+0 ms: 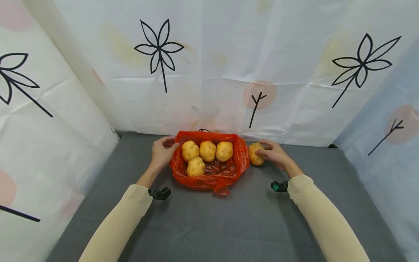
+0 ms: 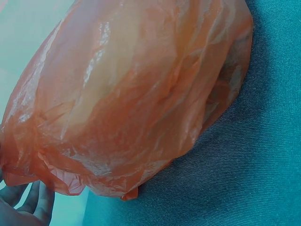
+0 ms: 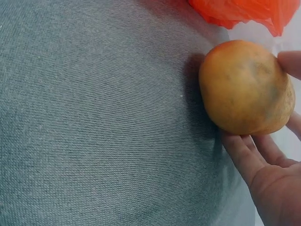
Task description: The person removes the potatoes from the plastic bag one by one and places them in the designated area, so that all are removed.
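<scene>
A red plastic bag (image 1: pixel 199 183) lies with its mouth spread wide, and several yellow potatoes (image 1: pixel 207 151) sit inside it, mostly along the left and back. At the bag's left rim, my left hand (image 1: pixel 162 152) pinches the thin plastic between thumb and fingers; in the left wrist view its fingers (image 2: pixel 43 203) show at the bag's edge. Just right of the bag, my right hand (image 1: pixel 274 154) grips another potato (image 3: pixel 244 89), thumb on one side and fingers on the other. This potato is outside the bag, close to its right wall.
A grey cloth-covered table (image 1: pixel 209 225) spreads beneath everything. White patterned curtain (image 1: pixel 216 72) hangs right behind the bag and along both sides. Dark wrist devices (image 1: pixel 160 193) are worn at both cuffs. A thin black loop (image 1: pixel 204 130) pokes up behind the bag.
</scene>
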{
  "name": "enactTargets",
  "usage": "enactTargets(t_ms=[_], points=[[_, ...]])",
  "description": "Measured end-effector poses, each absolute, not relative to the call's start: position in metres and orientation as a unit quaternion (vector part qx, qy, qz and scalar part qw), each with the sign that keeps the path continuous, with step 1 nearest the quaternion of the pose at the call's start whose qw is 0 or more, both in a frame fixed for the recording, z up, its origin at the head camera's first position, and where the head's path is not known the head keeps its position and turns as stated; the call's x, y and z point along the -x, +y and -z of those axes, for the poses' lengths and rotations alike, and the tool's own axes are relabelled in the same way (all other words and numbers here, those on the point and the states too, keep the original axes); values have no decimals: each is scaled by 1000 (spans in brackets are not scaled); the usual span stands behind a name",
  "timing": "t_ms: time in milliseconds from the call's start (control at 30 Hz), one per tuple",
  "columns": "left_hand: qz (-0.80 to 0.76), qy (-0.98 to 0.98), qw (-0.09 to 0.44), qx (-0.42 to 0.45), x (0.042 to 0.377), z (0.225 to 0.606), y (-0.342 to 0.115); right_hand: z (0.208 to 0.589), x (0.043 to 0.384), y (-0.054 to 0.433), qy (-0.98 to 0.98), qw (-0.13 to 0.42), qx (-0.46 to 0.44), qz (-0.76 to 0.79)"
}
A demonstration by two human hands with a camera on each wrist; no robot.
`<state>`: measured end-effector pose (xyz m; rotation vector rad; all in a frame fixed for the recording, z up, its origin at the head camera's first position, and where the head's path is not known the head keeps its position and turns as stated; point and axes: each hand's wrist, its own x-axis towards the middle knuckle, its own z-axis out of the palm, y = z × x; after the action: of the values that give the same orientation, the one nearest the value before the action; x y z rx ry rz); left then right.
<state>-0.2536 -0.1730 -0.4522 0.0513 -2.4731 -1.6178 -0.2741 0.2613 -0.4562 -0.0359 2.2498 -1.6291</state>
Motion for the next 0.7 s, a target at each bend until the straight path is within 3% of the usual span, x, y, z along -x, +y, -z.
enactTargets(t_ms=[700], points=[[553, -828, 95, -7, 254, 454, -173, 458, 277, 264, 810, 181, -10, 558]])
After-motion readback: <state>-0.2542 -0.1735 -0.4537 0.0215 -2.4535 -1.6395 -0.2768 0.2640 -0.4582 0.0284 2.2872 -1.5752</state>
